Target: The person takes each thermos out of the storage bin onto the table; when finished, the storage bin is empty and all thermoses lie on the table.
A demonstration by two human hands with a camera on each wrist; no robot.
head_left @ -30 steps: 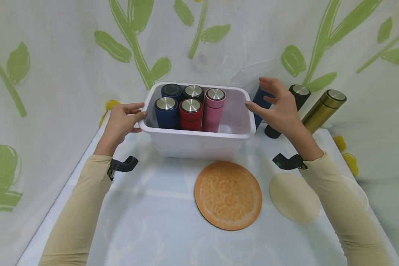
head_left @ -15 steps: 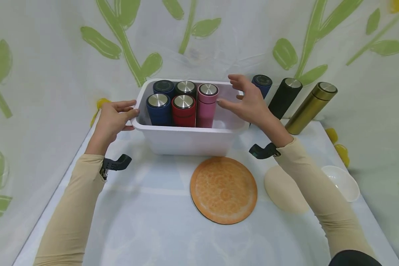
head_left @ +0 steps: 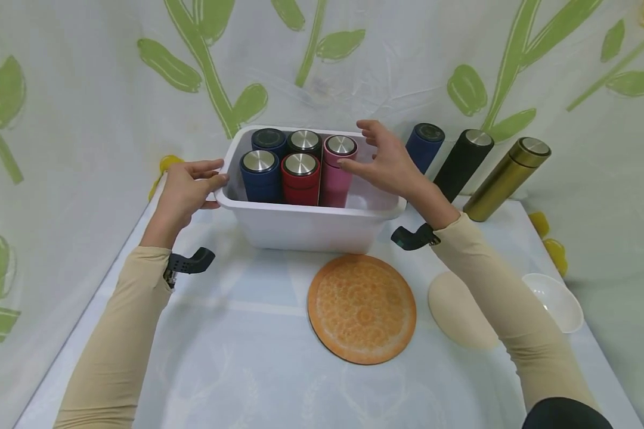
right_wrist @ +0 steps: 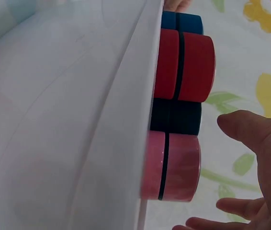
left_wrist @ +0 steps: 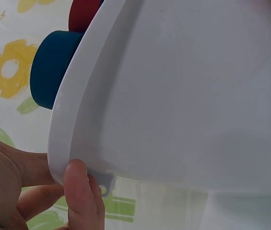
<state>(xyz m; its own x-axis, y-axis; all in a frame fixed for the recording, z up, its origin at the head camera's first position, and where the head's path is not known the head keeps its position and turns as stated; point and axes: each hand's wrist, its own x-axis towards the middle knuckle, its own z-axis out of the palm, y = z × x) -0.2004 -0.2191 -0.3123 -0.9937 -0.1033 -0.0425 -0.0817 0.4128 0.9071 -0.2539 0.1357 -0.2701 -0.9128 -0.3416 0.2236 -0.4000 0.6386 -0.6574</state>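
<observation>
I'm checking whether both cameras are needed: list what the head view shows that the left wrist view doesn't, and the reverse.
Only the head view shows the right hand, the pink bottle, the gold bottle and the white bowl.

Only the left wrist view shows a small tab with a hole, at a corner of the white tub.

Both show the left hand holding the tub, and a red bottle and a blue bottle.

A disc lies before the tub, 5 bottles inside, 3 bottles to its right.
</observation>
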